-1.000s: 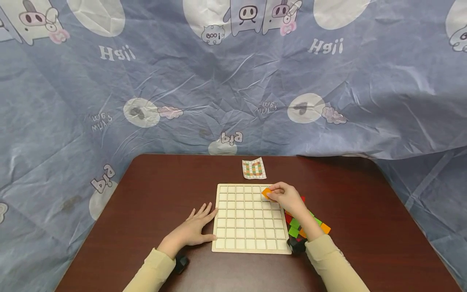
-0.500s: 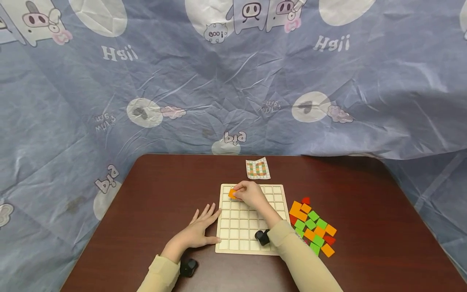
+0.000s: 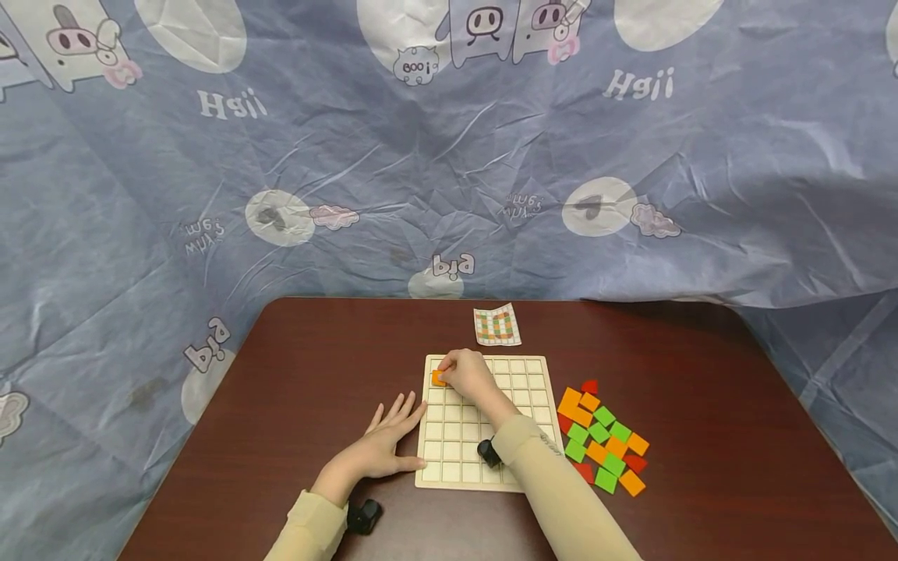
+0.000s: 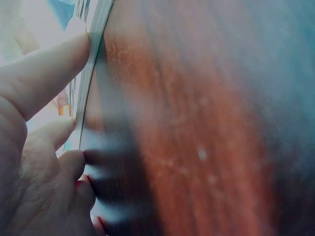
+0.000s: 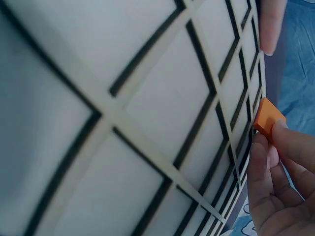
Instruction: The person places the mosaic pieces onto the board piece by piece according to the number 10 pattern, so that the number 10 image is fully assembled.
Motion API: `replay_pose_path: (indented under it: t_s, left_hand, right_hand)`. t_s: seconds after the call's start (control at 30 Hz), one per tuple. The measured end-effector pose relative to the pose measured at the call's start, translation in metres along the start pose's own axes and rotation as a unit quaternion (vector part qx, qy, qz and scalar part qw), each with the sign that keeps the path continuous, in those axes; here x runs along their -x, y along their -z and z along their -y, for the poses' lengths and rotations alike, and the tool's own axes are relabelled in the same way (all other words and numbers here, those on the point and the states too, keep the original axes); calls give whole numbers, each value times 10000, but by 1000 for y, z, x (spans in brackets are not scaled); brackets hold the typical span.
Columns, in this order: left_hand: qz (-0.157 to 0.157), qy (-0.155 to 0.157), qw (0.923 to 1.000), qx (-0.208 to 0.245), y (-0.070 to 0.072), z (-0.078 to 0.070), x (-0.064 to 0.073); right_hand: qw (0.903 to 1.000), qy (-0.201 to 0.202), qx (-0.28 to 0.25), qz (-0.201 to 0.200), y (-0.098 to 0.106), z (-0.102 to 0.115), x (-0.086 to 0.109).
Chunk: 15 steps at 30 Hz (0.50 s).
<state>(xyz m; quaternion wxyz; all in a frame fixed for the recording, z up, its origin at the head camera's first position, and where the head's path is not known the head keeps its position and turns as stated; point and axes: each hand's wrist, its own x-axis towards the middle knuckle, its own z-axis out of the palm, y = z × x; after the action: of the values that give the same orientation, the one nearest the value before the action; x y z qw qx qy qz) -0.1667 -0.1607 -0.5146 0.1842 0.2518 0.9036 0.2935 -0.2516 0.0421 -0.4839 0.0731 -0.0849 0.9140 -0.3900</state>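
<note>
1. on my head feed, the orange tile (image 3: pixel 438 378) was at the far left part of the grid board (image 3: pixel 452 432), close to its left rim; i couldn't tell whether it sat fully in a cell.
2. the right hand (image 3: pixel 468 375) had that tile pinched between thumb and fingers, and its pale yellow sleeve (image 3: pixel 564 491) came in across the board's near right corner.
3. the left hand (image 3: pixel 381 446) lay beside the board's left edge, fingers spread, thumb and index fingertip touching the rim.
4. i could see one black device (image 3: pixel 489 453) over the board and another (image 3: pixel 365 516) off its near left corner, each by a wrist.
5. just right of the board lay green tiles (image 3: pixel 613 464), other orange tiles (image 3: pixel 632 483) and red pieces (image 3: pixel 636 463), loosely scattered.
6. beyond the board's far edge was a patterned sheet (image 3: pixel 497 326).
7. under the board i had the dark reddish table (image 3: pixel 337 343); well behind it hung a blue-grey cloth (image 3: pixel 421 140) printed with cartoons.
</note>
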Motion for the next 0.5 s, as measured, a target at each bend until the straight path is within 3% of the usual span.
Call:
replay_pose_path:
  t_s: [0.5]
  left_hand:
    - [13,17,10000,-18,0,-1,0]
  right_hand:
    - [9962,95,810,-298,-11,8,-2]
